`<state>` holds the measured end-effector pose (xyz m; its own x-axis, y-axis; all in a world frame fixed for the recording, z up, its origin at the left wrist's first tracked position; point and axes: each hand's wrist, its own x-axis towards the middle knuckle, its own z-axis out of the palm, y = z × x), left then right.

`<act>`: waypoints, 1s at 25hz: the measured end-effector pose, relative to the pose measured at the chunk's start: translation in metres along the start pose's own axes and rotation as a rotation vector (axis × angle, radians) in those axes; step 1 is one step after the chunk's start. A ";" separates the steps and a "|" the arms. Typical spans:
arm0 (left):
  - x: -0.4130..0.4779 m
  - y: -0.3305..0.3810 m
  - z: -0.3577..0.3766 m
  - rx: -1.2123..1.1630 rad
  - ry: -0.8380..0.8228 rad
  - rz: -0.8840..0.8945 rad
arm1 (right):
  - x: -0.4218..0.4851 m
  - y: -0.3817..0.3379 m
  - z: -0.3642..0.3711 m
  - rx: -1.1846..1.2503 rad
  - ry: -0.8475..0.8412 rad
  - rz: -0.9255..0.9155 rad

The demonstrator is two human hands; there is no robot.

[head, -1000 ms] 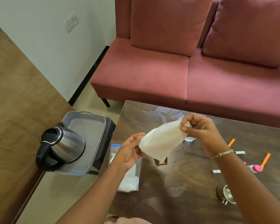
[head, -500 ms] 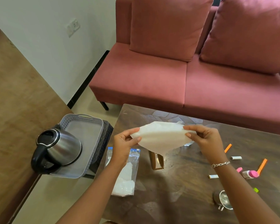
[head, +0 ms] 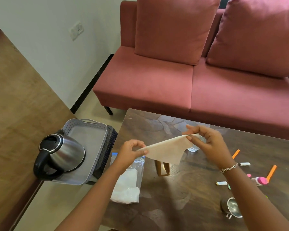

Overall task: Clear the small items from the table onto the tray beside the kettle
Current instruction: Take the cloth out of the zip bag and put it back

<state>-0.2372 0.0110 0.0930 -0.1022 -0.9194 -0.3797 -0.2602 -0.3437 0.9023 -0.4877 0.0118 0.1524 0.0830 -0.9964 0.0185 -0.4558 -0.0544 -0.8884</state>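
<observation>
A thin off-white paper napkin (head: 165,150) is stretched in the air above the dark wooden table (head: 182,189). It slants upward from left to right, and its lower edge hangs loose over a small brown open-framed holder (head: 162,168) standing on the tabletop. The left hand (head: 131,153) pinches the napkin's lower left corner between thumb and forefinger, with the other fingers curled in. The right hand (head: 207,142), with a silver chain bracelet (head: 228,167) on its wrist, pinches the higher right end between thumb and bent fingers. The hands are apart with the sheet drawn out between them, and neither touches the table.

Under the left forearm, a clear zip bag (head: 128,180) holding something white lies flat near the table's left edge. A clear glass (head: 193,148) stands partly hidden behind the napkin's right end. Further right lie two orange markers (head: 235,154), two small white cylinders (head: 244,163) and a pink-capped little bottle (head: 260,180). A steel cup (head: 232,208) sits nearer the camera.

Left of the table, a grey perforated plastic tray (head: 93,140) rests on a dark stand, and a steel kettle (head: 63,152) with a black handle sits on its near end. A pink sofa (head: 157,84) stands beyond the table.
</observation>
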 end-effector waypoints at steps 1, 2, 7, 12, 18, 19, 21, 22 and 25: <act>-0.003 0.004 0.000 0.136 -0.077 0.002 | 0.002 -0.004 0.000 -0.039 -0.015 -0.016; -0.004 0.010 0.002 0.285 -0.138 0.035 | 0.005 -0.010 0.000 -0.078 -0.042 -0.039; -0.009 0.051 0.031 0.243 -0.360 0.207 | 0.018 -0.032 -0.001 -0.118 -0.282 -0.065; -0.012 0.054 0.038 -0.001 -0.430 0.092 | 0.027 -0.040 0.004 0.163 -0.253 -0.009; -0.014 0.042 0.041 -0.370 -0.230 -0.079 | 0.011 -0.007 0.015 0.536 -0.318 0.404; -0.015 0.040 0.042 -0.436 -0.188 -0.100 | 0.006 -0.001 0.018 0.556 -0.353 0.447; -0.014 0.036 0.044 -0.518 -0.101 -0.130 | -0.004 0.005 0.028 0.565 -0.374 0.499; -0.014 0.034 0.045 -0.529 -0.062 -0.140 | -0.008 0.005 0.034 0.559 -0.344 0.517; -0.011 0.025 0.050 -0.523 -0.005 -0.171 | -0.011 0.010 0.049 0.490 -0.157 0.561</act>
<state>-0.2908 0.0222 0.1096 -0.1048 -0.8418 -0.5295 0.2381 -0.5382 0.8085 -0.4495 0.0256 0.1210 0.0964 -0.8433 -0.5287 -0.0240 0.5291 -0.8482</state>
